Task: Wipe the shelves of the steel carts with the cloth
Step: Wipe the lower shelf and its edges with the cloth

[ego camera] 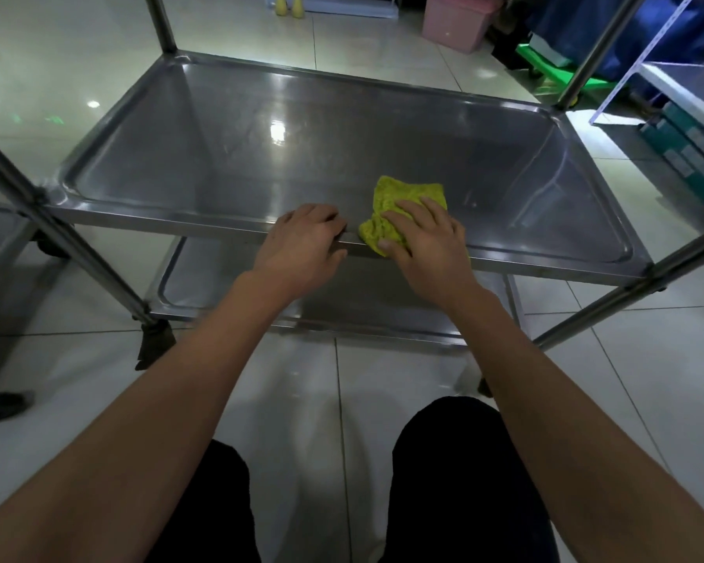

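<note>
At frame centre the right hand (421,237) presses the yellow cloth (403,209) flat-fingered onto the shelf (261,156) by its near rim, which the left hand (301,241) apparently grips; long overlapping strokes toward the upper corners would suit.

Both bare forearms reach forward, roughly parallel. Left hand (301,241) palm down, fingers curled over the shelf's near edge, thumb underneath. Right hand (419,237) just beside it, palm down, fingers spread, thumb tucked at the same near edge.
</note>
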`<state>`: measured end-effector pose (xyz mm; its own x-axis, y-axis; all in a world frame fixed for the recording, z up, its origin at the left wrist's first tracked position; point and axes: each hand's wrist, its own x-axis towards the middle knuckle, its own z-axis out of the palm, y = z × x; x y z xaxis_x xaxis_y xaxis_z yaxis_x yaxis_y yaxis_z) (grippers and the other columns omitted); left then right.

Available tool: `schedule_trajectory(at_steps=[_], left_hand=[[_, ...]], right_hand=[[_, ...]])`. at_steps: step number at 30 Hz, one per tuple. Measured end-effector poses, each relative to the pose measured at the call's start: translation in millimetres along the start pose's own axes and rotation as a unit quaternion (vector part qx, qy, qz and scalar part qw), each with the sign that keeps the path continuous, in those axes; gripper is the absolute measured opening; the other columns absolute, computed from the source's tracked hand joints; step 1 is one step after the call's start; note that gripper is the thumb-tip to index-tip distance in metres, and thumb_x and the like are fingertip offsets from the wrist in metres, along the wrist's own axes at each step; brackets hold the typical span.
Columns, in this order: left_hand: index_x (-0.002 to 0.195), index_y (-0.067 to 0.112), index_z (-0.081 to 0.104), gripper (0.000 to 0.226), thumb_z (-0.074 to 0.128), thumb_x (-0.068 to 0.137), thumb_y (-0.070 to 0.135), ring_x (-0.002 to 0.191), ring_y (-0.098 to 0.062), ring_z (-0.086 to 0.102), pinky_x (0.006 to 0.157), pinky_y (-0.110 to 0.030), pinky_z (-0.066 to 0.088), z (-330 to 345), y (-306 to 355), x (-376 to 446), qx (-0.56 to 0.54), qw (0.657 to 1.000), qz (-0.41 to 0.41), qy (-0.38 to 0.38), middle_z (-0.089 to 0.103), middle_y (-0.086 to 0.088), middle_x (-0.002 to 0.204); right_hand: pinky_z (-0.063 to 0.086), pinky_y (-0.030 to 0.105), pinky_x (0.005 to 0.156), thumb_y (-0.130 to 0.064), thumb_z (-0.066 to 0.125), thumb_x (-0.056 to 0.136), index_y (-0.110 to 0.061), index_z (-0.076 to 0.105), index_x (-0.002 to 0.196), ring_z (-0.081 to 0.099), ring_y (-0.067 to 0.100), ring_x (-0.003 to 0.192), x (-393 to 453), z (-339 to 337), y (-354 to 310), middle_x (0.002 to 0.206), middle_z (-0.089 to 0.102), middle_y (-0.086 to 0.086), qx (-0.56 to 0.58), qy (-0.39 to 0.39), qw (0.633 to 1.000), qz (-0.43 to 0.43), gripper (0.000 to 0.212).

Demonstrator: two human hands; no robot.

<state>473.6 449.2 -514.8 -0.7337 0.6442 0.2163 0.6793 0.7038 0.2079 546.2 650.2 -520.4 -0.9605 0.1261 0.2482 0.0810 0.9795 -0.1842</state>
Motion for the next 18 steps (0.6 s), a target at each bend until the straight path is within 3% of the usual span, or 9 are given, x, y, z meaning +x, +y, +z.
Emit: schedule_trajectory(at_steps=[4,8,12,15,18], left_hand=[[0.133,0.019,0.058,0.045,0.065,0.09,0.029,0.133,-0.03,0.044,0.113,-0.053,0.028,-1,-8,-37,0.007,0.999,-0.012,0.036,0.054,-0.005,0.139],[0.142,0.02,0.052,0.051,0.063,0.092,0.027,0.135,-0.031,0.043,0.117,-0.055,0.023,-5,-15,-58,0.014,1.0,-0.01,0.021,0.052,-0.007,0.144],[0.133,0.016,0.062,0.045,0.066,0.089,0.022,0.132,-0.032,0.046,0.11,-0.053,0.031,-13,-17,-72,-0.004,0.999,-0.006,0.046,0.057,-0.009,0.138],[0.126,0.013,0.067,0.039,0.066,0.087,0.016,0.122,-0.034,0.052,0.096,-0.05,0.044,-17,-22,-87,-0.017,0.997,-0.004,0.078,0.061,-0.009,0.128],[0.12,0.011,0.069,0.033,0.063,0.088,0.015,0.109,-0.035,0.056,0.088,-0.049,0.046,-17,-28,-102,-0.025,0.996,-0.014,0.08,0.064,-0.009,0.118]], right_hand=[[0.028,0.043,0.105,-0.034,0.062,0.093,-0.025,0.059,0.134,0.033,0.026,0.141,-20,-8,-9,0.147,0.049,-0.004,0.036,0.006,0.999,-0.019,0.042],[0.034,0.047,0.1,-0.012,0.065,0.088,-0.016,0.065,0.127,0.044,0.031,0.131,-40,-14,-24,0.138,0.057,0.002,0.078,0.051,0.995,-0.036,0.039],[0.038,0.051,0.096,-0.005,0.065,0.086,-0.012,0.069,0.121,0.05,0.034,0.123,-54,-20,-43,0.131,0.061,0.005,0.116,0.071,0.989,-0.064,0.036],[0.043,0.055,0.091,0.0,0.066,0.084,-0.011,0.072,0.116,0.055,0.036,0.116,-65,-17,-66,0.125,0.065,0.007,0.153,0.077,0.979,-0.109,0.034],[0.045,0.057,0.089,0.004,0.065,0.082,-0.011,0.073,0.112,0.058,0.037,0.112,-75,-6,-88,0.12,0.068,0.008,0.18,0.078,0.971,-0.137,0.035]])
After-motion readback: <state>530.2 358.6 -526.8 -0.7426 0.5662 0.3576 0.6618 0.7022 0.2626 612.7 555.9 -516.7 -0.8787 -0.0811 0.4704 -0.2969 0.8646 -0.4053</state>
